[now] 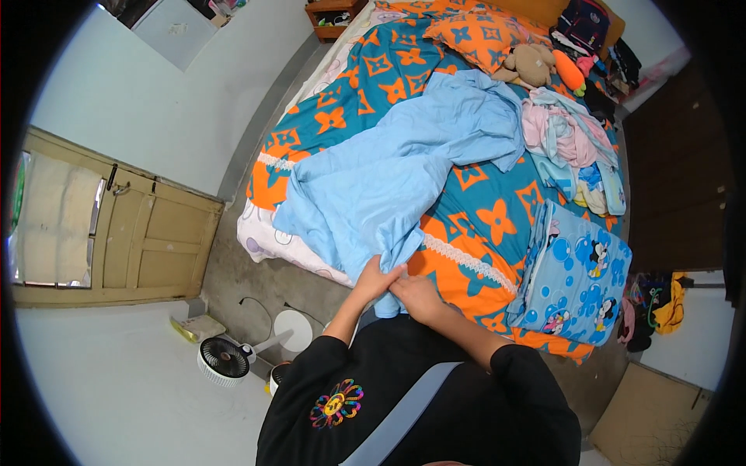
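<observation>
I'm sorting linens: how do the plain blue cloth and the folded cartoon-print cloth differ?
The plain blue cloth lies spread and rumpled; the cartoon-print cloth is folded into a flat block. The plain one shows no print; the other carries bubbles and cartoon figures. Both are blue and rest on the bed.

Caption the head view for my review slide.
Left hand and right hand hold the near end of a blue cloth lying across a bedspread, with folded bedding to the right.

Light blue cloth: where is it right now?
In the head view, the light blue cloth lies across the orange-teal bedcover, left of the folded cartoon-print cloth, its near end gathered at the left hand and right hand.
</observation>
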Tool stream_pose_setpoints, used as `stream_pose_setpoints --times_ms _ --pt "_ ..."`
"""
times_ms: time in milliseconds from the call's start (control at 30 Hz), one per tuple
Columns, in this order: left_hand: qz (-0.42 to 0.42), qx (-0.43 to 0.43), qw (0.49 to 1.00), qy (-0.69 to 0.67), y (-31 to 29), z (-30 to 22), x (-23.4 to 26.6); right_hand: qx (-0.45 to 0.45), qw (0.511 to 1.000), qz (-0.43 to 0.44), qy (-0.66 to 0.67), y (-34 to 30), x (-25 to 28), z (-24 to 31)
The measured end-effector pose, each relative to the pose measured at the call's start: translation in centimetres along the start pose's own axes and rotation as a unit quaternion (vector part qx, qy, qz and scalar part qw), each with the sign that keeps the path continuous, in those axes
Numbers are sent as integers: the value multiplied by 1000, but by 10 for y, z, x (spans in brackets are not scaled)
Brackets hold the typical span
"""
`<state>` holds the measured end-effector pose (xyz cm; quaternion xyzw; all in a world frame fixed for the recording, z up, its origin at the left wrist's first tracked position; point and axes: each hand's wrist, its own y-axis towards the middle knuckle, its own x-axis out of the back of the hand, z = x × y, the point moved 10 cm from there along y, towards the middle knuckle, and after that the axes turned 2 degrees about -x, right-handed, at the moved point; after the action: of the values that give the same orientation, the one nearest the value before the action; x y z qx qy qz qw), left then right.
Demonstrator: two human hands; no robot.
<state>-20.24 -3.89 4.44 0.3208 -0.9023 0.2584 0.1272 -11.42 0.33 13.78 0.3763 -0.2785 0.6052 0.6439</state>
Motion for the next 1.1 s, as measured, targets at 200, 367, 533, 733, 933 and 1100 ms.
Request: stream_pose_setpoints --times_ms 200,367,533,733,933,1100 --pt "-79 15 995 61 -7 -2 18 15 996 40 80 -9 -13 7" --pt "-161 -149 975 -32 -33 -35 50 -177 956 -12 232 -25 -10 -52" --pt "-79 -124 987 -63 -55 -56 50 -145 958 -203 139 -4 39 -64" --pt "-111 -121 986 -15 -75 -64 42 -102 971 -107 185 13 1 -88" --pt "-145 -65 985 65 -96 -23 34 -129 975 -48 175 -18 12 -67" --pt "-199 -257 918 228 -116 -101 11 -89 989 -27 118 -24 37 -41"
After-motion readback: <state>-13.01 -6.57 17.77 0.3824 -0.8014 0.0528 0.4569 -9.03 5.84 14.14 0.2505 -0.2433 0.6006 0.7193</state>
